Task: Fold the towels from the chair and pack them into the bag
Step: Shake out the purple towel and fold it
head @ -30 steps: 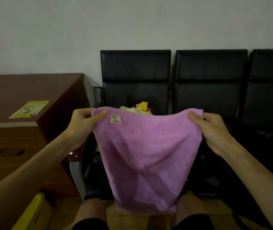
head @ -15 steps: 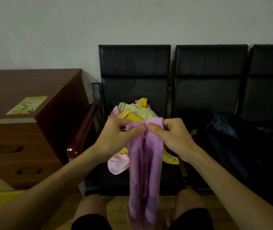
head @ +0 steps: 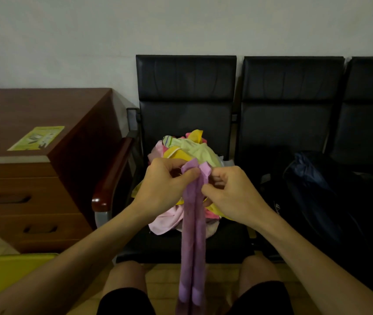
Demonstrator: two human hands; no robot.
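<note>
Right now both hands meet at frame centre, over the front of the leftmost black padded chair [head: 185, 87].

- Left hand [head: 165, 185]: thumb and curled fingers pinch one top corner of the purple terry towel [head: 192, 235].
- Right hand [head: 231, 194]: fingers curled, pinching the other top corner, just beside the left hand's grip.
- Purple towel: doubled lengthwise into a narrow strip, hanging straight down between the person's knees to the bottom edge of the frame.
- Loose heap of yellow, green and pink towels [head: 192, 146]: on that chair's seat, directly behind the hands.
- Dark blue-black soft bag [head: 312, 201]: right of centre, slumped on the next seat. Can't tell whether its mouth is open.
- Brown wooden desk with drawers [head: 33, 110]: left side, with a yellow-green printed sheet [head: 36, 138] on top.
- Yellow flat object [head: 6, 273]: lower left corner, too blurred to identify.
</note>
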